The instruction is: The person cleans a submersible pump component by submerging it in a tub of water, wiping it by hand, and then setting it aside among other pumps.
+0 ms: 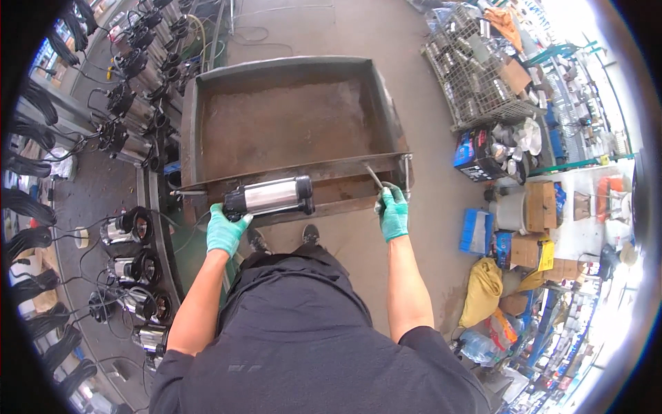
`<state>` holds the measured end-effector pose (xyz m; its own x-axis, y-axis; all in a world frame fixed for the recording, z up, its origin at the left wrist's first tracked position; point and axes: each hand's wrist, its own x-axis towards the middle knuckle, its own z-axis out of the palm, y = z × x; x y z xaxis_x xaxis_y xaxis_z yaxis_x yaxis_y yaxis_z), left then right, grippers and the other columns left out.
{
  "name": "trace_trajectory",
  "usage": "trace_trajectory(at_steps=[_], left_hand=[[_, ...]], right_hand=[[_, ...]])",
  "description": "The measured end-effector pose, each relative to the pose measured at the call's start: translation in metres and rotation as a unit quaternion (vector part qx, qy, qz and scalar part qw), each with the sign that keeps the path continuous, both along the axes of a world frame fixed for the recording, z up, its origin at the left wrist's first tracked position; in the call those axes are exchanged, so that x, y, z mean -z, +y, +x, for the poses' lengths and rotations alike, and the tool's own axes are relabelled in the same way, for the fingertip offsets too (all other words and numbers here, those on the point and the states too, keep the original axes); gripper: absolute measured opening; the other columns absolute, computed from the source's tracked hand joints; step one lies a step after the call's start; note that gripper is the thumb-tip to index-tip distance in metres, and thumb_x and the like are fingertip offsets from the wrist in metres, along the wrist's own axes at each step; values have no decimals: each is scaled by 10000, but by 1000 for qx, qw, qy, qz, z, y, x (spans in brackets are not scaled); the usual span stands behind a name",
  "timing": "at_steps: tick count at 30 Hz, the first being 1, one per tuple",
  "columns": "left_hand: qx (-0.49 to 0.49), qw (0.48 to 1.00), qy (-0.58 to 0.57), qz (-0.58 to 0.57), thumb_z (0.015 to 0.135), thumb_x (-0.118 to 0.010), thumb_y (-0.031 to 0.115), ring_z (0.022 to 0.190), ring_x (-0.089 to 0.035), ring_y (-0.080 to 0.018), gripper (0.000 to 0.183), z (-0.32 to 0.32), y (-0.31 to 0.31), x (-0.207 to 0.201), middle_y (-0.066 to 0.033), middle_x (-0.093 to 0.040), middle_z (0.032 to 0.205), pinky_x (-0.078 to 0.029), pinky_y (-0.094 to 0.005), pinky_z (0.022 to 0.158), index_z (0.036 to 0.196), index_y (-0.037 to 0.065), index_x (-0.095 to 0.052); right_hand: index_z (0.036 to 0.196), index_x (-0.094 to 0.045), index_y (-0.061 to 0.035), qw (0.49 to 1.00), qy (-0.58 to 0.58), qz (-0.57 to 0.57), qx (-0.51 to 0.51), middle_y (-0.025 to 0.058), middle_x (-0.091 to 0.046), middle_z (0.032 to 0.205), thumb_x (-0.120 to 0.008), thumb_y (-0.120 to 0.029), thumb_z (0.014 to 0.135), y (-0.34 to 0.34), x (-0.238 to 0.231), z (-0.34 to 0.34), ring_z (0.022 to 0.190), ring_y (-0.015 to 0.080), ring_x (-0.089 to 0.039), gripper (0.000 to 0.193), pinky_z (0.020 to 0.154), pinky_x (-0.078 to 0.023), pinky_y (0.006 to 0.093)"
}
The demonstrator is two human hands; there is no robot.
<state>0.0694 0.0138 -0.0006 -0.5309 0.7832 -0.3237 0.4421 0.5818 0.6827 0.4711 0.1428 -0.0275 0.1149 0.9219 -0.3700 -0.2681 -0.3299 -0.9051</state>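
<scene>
Both hands wear green gloves. My left hand (226,231) is closed around the black end of a submersible pump (270,195) with a shiny steel barrel. The pump lies sideways over the near edge of a large metal trough (286,63); whether it rests on that edge I cannot tell. To the right, my right hand (393,215) grips a thin metal rod (373,175), perhaps a handle or tool. Its upper end reaches the bar (296,166) that spans the trough; I cannot tell whether they touch. The trough's inside is brown and stained.
On the left, a dark workbench (89,276) carries several similar pumps (131,269) with coiled black cables (31,207). A wire cage (476,69) of metal parts stands far right. Nearer are a blue bin (476,231), cardboard boxes (541,207) and a yellow sack (480,293).
</scene>
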Motion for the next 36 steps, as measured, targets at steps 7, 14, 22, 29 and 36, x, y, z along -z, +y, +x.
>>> trace_trajectory(at_steps=[7,14,22,29,36], left_hand=[[27,1000,12,-1,741,-907,299,947,-703,-288,698,3,7,-11,-179,-725,1046,-540,-376,878,1214,-25,-509],[31,999,11,5,740,-909,296,940,-706,-282,692,-5,3,6,-181,-727,1032,-543,-374,870,1205,-31,-515],[19,999,-12,-32,759,-894,212,1014,-667,-252,663,2,8,-14,-172,-698,1132,-519,-360,933,1246,-32,-516],[34,999,-20,-14,764,-892,204,1020,-661,-244,676,-3,10,0,-178,-690,1134,-521,-351,934,1254,-40,-495],[35,999,-12,17,747,-906,292,1019,-688,-311,743,-10,7,13,-222,-702,1122,-533,-381,913,1259,-51,-490]], right_hand=[[1128,-686,-93,964,-129,-11,-233,-46,-593,803,-613,-108,1014,-11,-1,-47,650,39,-506,136,565,-430,208],[1106,-682,-58,935,-162,58,-311,-20,-648,879,-630,-115,1010,5,4,-67,778,65,-517,123,709,-462,237],[1108,-674,-45,915,-193,75,-347,-5,-659,892,-637,-120,1004,12,-5,-67,823,80,-543,133,770,-481,253],[1142,-664,-25,867,-362,112,-325,185,-728,1026,-575,-284,1031,20,8,-74,968,355,-683,295,866,-519,402],[1206,-612,7,787,-488,136,-352,276,-679,1129,-491,-319,1057,18,22,-81,1087,470,-617,379,902,-505,473]])
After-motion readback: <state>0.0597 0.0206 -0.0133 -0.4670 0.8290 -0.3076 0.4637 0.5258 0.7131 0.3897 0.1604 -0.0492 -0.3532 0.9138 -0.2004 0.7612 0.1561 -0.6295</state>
